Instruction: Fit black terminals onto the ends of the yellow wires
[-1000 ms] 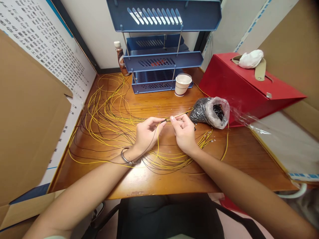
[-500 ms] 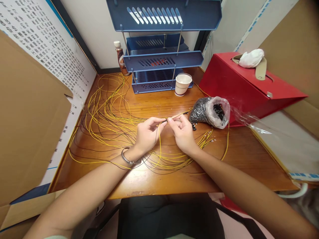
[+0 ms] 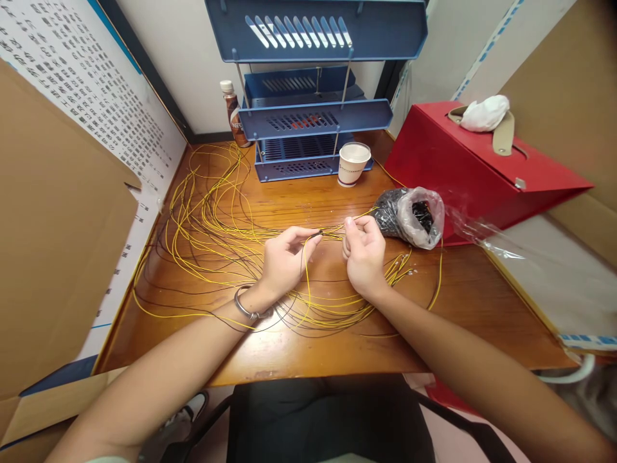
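Observation:
My left hand pinches a small black connector between thumb and fingertips. A yellow and a dark wire hang down from it. To the right, my right hand is closed, thumb against curled fingers, apart from the connector; what it holds, if anything, I cannot make out. Behind the fingers pass more yellow and dark wires. A large loose bundle of these wires spreads over the left of the table, and bared-looking wire ends gather right of my right hand.
A clear plastic bag of small black parts lies open beside my right hand. Behind stand a paper cup, a blue tiered rack and a bottle. A red box stands right. Cardboard flanks the wooden table.
My right hand has drawn away from the connector, a little to the right, with its fingers curled in more. My left hand stays in place with the connector.

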`<state>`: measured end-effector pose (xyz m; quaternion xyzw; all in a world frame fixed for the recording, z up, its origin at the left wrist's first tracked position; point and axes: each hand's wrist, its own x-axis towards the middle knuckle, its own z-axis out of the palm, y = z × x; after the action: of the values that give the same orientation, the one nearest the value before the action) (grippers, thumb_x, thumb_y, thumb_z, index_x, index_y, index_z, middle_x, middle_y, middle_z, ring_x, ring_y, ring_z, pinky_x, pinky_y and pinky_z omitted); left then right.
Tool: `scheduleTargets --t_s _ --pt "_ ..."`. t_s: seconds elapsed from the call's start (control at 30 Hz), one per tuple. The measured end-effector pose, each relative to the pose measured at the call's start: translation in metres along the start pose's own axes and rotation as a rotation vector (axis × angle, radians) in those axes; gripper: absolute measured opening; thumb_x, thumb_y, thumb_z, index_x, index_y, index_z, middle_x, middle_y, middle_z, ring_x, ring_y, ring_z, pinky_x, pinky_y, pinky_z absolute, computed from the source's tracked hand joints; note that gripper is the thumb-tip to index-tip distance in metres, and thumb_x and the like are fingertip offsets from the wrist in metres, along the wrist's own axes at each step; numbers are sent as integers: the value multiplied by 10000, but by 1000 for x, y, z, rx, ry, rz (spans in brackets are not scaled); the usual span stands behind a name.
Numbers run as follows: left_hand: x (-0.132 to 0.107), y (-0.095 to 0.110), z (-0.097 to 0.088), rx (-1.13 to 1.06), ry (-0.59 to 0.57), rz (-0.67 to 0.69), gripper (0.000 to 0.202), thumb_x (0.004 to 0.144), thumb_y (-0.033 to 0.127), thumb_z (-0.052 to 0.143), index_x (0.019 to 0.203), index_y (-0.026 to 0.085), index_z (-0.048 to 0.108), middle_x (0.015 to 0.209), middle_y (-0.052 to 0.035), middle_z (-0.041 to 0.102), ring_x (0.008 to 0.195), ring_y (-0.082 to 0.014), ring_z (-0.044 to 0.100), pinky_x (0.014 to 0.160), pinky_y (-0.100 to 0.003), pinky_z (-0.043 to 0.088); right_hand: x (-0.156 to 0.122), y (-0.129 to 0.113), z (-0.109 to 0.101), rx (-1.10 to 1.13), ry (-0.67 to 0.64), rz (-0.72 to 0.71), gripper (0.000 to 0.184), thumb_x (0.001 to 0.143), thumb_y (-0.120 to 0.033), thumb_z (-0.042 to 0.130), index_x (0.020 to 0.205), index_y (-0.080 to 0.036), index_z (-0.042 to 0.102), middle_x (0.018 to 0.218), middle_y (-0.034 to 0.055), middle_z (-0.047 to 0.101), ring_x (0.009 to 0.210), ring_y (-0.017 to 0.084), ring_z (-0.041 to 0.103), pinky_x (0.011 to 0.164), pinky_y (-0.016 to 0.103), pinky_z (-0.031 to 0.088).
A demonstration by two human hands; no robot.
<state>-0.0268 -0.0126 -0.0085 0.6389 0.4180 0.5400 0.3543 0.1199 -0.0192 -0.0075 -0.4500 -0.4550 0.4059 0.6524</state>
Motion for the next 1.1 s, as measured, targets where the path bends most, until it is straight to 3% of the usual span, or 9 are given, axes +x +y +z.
scheduleTargets --t_s 0.1,0.4,0.7,1.1 --pt "0 0 0 -7 3 -7 205 854 337 746 931 146 752 835 -72 775 551 -105 637 509 -219 521 0 0 1 56 50 -12 392 882 -549 665 860 -239 426 645 -77 375 475 67 282 437 235 230" --pt "2 0 1 -38 23 -32 228 843 353 758 928 143 748 857 -81 778 583 -115 655 507 -218 525 -5 -11 3 15 12 -28 321 859 -475 709 894 -211 529 519 -100 400 428 63 285 430 235 180" --pt "1 -2 1 -38 18 -27 210 845 345 759 931 154 752 865 -74 776 588 -111 652 520 -215 527 -4 -13 4 1 21 -4 361 831 -497 725 842 -213 502 506 -104 414 423 58 282 431 229 200" --pt "2 -5 -1 -2 44 -33 225 864 355 740 976 160 753 863 -70 771 570 -107 643 511 -215 521 -4 -11 3 -75 40 -31 237 846 -381 690 824 -190 551 519 -95 397 442 61 300 443 225 201"
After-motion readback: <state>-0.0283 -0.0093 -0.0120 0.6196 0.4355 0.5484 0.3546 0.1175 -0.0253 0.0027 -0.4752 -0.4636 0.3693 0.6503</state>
